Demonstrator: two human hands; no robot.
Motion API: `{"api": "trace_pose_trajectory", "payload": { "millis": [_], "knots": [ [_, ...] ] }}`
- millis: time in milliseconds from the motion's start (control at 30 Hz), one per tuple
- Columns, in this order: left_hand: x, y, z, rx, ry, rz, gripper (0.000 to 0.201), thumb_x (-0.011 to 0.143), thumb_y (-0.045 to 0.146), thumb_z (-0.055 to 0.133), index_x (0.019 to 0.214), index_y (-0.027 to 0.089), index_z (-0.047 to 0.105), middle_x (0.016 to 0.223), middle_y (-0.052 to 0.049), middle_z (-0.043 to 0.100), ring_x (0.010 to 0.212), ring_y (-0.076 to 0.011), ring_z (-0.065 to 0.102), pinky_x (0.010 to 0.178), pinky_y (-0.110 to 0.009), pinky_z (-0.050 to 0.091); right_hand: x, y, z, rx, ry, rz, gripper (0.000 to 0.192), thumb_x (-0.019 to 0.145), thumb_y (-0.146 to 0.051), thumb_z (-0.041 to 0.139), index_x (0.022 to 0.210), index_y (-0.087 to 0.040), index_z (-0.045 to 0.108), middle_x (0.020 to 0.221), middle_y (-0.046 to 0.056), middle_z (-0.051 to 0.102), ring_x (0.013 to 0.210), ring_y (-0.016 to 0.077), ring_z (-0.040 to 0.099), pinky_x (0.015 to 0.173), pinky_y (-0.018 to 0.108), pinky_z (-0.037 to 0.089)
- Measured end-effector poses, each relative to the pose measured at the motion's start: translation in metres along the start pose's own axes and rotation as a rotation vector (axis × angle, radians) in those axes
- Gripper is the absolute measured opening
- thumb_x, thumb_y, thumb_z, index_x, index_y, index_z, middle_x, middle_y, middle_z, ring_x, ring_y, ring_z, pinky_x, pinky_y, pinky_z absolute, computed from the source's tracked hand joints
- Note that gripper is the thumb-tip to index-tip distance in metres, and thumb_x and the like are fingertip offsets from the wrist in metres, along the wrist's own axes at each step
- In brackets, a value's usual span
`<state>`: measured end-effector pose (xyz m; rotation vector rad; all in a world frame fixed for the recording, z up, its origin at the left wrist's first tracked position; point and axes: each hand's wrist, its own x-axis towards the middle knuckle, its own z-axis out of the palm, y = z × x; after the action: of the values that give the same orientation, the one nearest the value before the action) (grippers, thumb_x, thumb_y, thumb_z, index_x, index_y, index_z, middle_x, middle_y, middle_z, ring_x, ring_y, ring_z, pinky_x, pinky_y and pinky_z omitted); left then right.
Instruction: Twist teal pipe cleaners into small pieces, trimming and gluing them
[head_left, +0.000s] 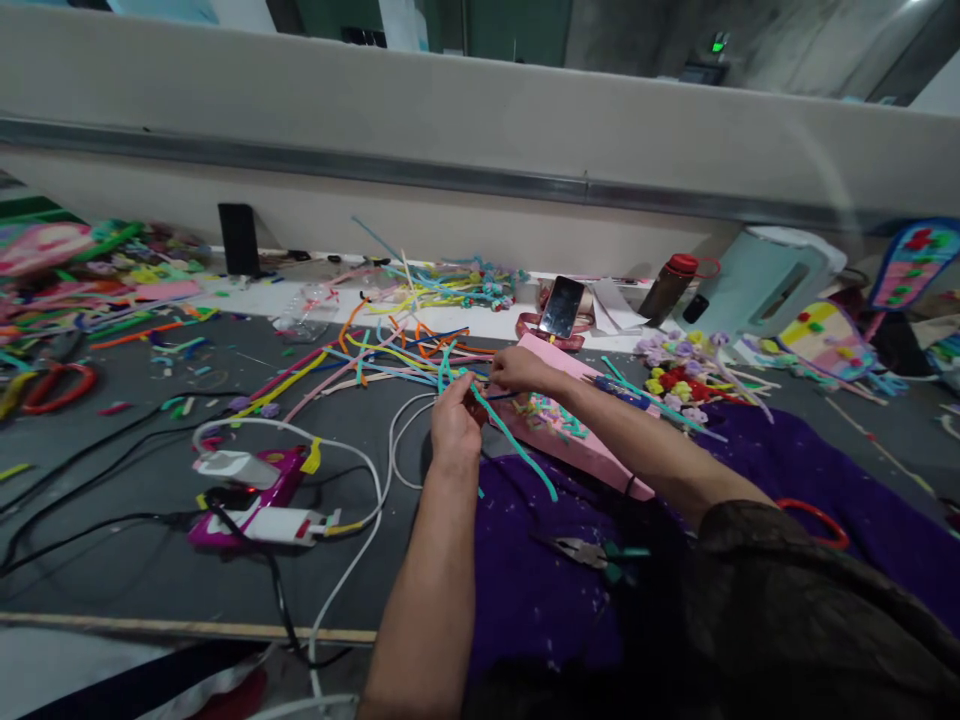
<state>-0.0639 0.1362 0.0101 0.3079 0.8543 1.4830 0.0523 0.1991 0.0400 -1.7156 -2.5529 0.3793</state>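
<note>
My left hand (455,418) and my right hand (517,370) meet over the grey table, both pinching a teal pipe cleaner (517,440) that trails down toward me. Just beyond lies a pile of loose coloured pipe cleaners (390,350). A pink board (585,440) with small pipe-cleaner shapes on it lies under my right forearm. Pliers with teal handles (592,552) rest on the purple cloth (525,590) near my lap.
A pink power strip (255,505) with white chargers and cables sits at the left. A phone (562,306), a dark bottle with a red cap (667,288), a pale green kettle (757,285) and small pipe-cleaner flowers (679,375) stand further back. More craft pieces crowd the far left.
</note>
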Motion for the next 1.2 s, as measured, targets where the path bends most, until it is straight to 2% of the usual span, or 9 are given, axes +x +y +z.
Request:
{"api": "trace_pose_trajectory", "payload": {
  "millis": [233, 333, 433, 567, 667, 733, 833, 967, 1200],
  "knots": [
    [-0.004, 0.011, -0.003, 0.091, 0.024, 0.021, 0.021, 0.061, 0.026, 0.065, 0.076, 0.015, 0.058, 0.063, 0.003, 0.058, 0.045, -0.0045, 0.051, 0.038, -0.015, 0.031, -0.032, -0.002, 0.012, 0.116, -0.078, -0.187, 0.028, 0.08, -0.035, 0.047, 0.082, -0.018, 0.069, 0.069, 0.002, 0.067, 0.059, 0.0121, 0.057, 0.05, 0.019, 0.034],
    [-0.002, 0.011, -0.005, 0.198, 0.05, 0.075, 0.021, 0.063, 0.03, 0.062, 0.077, 0.015, 0.058, 0.067, 0.002, 0.06, 0.045, -0.0042, 0.049, 0.039, -0.015, 0.029, -0.037, 0.012, 0.009, 0.039, 0.041, -0.145, 0.027, 0.081, -0.032, 0.045, 0.09, -0.02, 0.067, 0.084, 0.003, 0.067, 0.072, 0.0147, 0.059, 0.057, 0.02, 0.036],
    [0.002, 0.004, -0.008, 0.575, 0.043, 0.259, 0.021, 0.067, 0.034, 0.057, 0.073, 0.014, 0.059, 0.066, 0.0, 0.06, 0.044, -0.006, 0.047, 0.04, -0.017, 0.029, -0.039, 0.024, 0.011, -0.072, 0.162, -0.145, 0.029, 0.08, -0.026, 0.048, 0.105, -0.023, 0.061, 0.108, 0.004, 0.061, 0.091, 0.0174, 0.056, 0.069, 0.022, 0.038],
    [0.008, -0.006, -0.012, 1.25, 0.067, 0.518, 0.02, 0.073, 0.035, 0.05, 0.077, 0.019, 0.062, 0.07, -0.003, 0.063, 0.06, -0.0145, 0.057, 0.055, -0.023, 0.039, -0.046, 0.027, 0.022, -0.207, 0.049, -0.249, 0.03, 0.077, -0.024, 0.053, 0.106, -0.021, 0.061, 0.109, 0.008, 0.059, 0.097, 0.0201, 0.053, 0.075, 0.025, 0.038],
    [0.007, -0.006, -0.014, 1.63, 0.114, 0.484, 0.021, 0.076, 0.033, 0.046, 0.081, 0.022, 0.064, 0.081, -0.007, 0.066, 0.075, -0.0222, 0.06, 0.062, -0.03, 0.041, -0.053, 0.033, 0.025, -0.267, 0.013, -0.194, 0.027, 0.079, -0.025, 0.049, 0.1, -0.017, 0.064, 0.101, 0.012, 0.061, 0.093, 0.0215, 0.054, 0.074, 0.026, 0.037],
    [0.005, -0.002, -0.015, 1.776, 0.192, 0.429, 0.024, 0.078, 0.032, 0.043, 0.085, 0.023, 0.064, 0.086, -0.01, 0.066, 0.079, -0.026, 0.061, 0.063, -0.033, 0.041, -0.054, 0.039, 0.022, -0.296, 0.009, -0.178, 0.027, 0.08, -0.027, 0.046, 0.098, -0.017, 0.064, 0.099, 0.012, 0.062, 0.091, 0.0222, 0.056, 0.073, 0.027, 0.037],
    [0.003, 0.006, -0.017, 1.842, 0.285, 0.375, 0.027, 0.08, 0.032, 0.04, 0.091, 0.022, 0.063, 0.09, -0.013, 0.066, 0.083, -0.0281, 0.061, 0.063, -0.035, 0.042, -0.048, 0.043, 0.016, -0.312, 0.03, -0.155, 0.029, 0.082, -0.03, 0.043, 0.097, -0.017, 0.064, 0.095, 0.011, 0.064, 0.089, 0.0227, 0.057, 0.07, 0.028, 0.038],
    [0.003, 0.013, -0.02, 1.834, 0.307, 0.328, 0.029, 0.081, 0.032, 0.038, 0.094, 0.022, 0.062, 0.093, -0.014, 0.065, 0.085, -0.0284, 0.06, 0.064, -0.035, 0.042, -0.022, 0.026, 0.012, -0.249, 0.093, -0.165, 0.03, 0.084, -0.025, 0.038, 0.101, -0.021, 0.062, 0.101, 0.008, 0.064, 0.092, 0.0206, 0.057, 0.07, 0.026, 0.04],
    [0.004, 0.018, -0.024, 1.809, 0.363, 0.313, 0.03, 0.082, 0.033, 0.037, 0.096, 0.024, 0.061, 0.094, -0.013, 0.065, 0.086, -0.0296, 0.06, 0.065, -0.037, 0.042, 0.02, -0.003, 0.032, -0.186, 0.125, -0.108, 0.024, 0.079, -0.022, 0.045, 0.091, -0.014, 0.065, 0.096, 0.014, 0.064, 0.09, 0.0248, 0.059, 0.071, 0.03, 0.044]
  ]
}}
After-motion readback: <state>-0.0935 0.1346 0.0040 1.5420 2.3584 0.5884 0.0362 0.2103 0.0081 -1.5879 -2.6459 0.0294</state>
